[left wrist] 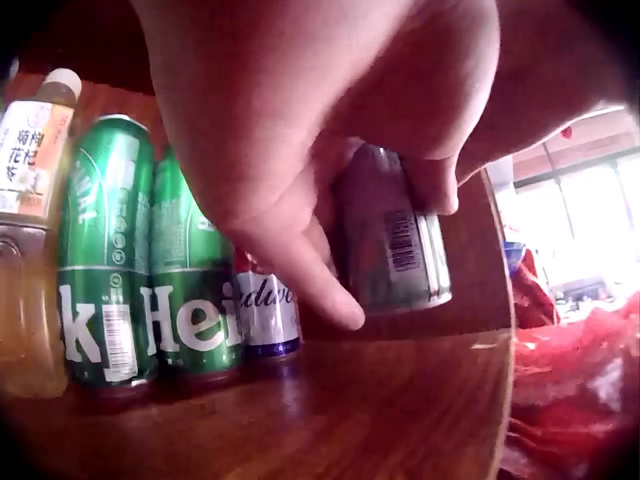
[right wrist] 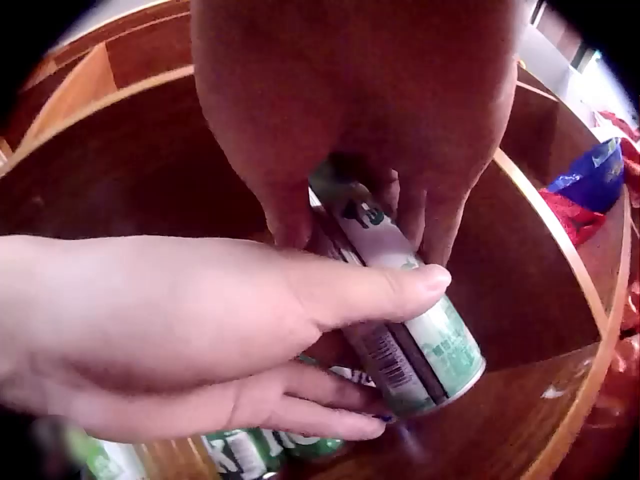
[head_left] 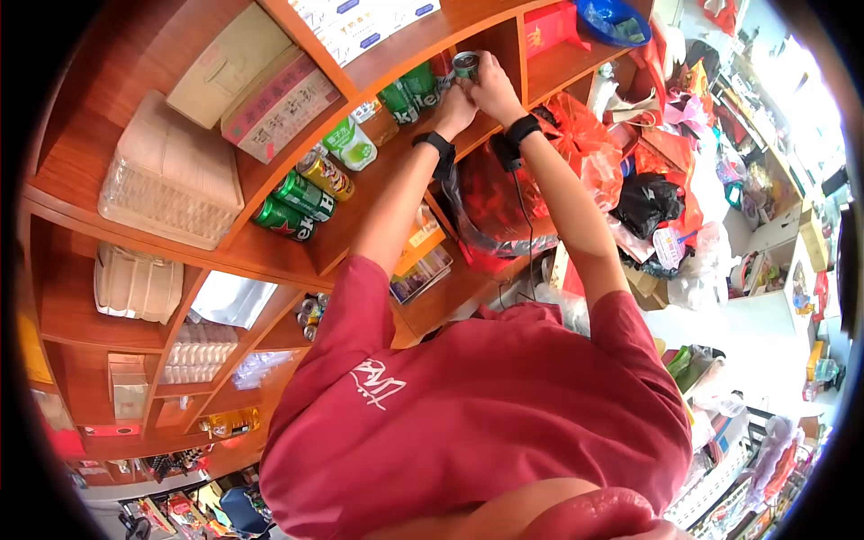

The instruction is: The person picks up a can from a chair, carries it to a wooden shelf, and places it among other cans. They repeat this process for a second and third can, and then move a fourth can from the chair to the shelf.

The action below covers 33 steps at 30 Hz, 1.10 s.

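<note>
Hands, left and right, both grip one can; shelf holds green cans.

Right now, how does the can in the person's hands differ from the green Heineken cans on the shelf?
The held can is silver-grey with a pale green end, while the Heineken cans are bright green. The held can is tilted and lifted off the wooden shelf; the Heineken cans stand upright on it. The left hand and right hand both grip the held can; nothing touches the Heineken cans. Both are drink cans with a barcode showing.
</note>
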Each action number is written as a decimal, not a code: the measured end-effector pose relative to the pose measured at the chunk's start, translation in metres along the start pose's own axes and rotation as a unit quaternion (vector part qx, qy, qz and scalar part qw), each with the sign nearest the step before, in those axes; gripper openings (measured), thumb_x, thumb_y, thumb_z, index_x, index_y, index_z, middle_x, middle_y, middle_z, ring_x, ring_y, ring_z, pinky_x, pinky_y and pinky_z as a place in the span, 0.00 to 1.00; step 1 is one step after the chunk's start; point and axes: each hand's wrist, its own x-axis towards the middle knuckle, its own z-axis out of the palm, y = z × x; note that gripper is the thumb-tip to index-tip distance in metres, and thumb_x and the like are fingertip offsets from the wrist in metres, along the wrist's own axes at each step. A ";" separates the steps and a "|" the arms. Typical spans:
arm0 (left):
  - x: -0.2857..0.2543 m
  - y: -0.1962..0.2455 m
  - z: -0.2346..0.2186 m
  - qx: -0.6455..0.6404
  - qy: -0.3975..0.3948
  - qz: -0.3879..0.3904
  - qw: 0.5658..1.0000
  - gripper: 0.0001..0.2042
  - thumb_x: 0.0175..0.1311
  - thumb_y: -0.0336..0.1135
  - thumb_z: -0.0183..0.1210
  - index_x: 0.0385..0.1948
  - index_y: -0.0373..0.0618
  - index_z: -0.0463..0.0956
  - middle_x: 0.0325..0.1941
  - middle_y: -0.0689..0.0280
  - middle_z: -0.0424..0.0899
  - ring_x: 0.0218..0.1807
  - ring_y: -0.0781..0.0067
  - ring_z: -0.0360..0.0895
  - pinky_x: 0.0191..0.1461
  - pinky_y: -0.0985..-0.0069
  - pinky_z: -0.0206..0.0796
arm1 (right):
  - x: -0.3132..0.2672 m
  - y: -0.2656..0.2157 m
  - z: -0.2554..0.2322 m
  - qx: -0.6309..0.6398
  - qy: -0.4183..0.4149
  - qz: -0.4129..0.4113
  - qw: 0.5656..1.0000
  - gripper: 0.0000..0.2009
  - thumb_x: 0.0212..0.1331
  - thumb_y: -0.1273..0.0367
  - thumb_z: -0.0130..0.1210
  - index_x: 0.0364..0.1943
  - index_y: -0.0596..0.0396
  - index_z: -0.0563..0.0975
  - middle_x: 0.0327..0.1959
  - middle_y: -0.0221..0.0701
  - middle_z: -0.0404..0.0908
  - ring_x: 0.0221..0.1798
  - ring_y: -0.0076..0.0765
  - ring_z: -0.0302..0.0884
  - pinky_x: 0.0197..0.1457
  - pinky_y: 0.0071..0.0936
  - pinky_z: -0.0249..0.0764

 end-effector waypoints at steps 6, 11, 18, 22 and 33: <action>0.034 -0.004 0.008 0.070 -0.043 -0.102 0.991 0.18 0.68 0.45 0.57 0.47 0.39 0.81 0.49 0.39 0.85 0.54 0.36 0.81 0.58 0.47 0.75 | 0.021 0.029 0.012 0.010 -0.030 0.063 0.998 0.27 0.59 0.66 0.65 0.58 0.65 0.68 0.55 0.56 0.78 0.58 0.67 0.76 0.60 0.51 0.75; 0.053 -0.051 0.033 0.104 -0.038 -0.044 0.993 0.18 0.70 0.42 0.53 0.48 0.34 0.80 0.50 0.38 0.84 0.55 0.36 0.81 0.57 0.47 0.75 | 0.024 0.036 0.025 0.022 -0.026 0.075 0.997 0.28 0.59 0.66 0.65 0.61 0.64 0.68 0.57 0.56 0.77 0.59 0.67 0.76 0.61 0.51 0.75; 0.046 -0.027 0.013 0.040 -0.107 -0.120 0.986 0.18 0.71 0.39 0.49 0.51 0.34 0.77 0.51 0.37 0.83 0.56 0.38 0.81 0.58 0.49 0.74 | 0.017 0.050 0.047 0.071 0.025 0.044 0.996 0.31 0.61 0.69 0.62 0.66 0.69 0.65 0.59 0.60 0.76 0.60 0.67 0.76 0.62 0.49 0.75; 0.040 -0.026 0.012 0.040 -0.108 -0.093 0.989 0.13 0.67 0.36 0.55 0.42 0.33 0.77 0.33 0.46 0.85 0.35 0.48 0.85 0.37 0.59 0.76 | -0.002 0.056 0.057 0.055 0.077 0.031 0.995 0.26 0.63 0.68 0.61 0.62 0.69 0.72 0.50 0.57 0.82 0.52 0.62 0.82 0.58 0.46 0.78; 0.055 -0.055 0.050 0.161 -0.106 -0.092 0.977 0.18 0.72 0.44 0.48 0.39 0.39 0.82 0.43 0.46 0.87 0.49 0.42 0.85 0.52 0.51 0.78 | -0.030 0.069 0.055 0.111 0.047 0.113 0.986 0.19 0.71 0.62 0.54 0.50 0.68 0.80 0.48 0.56 0.84 0.52 0.62 0.82 0.59 0.46 0.77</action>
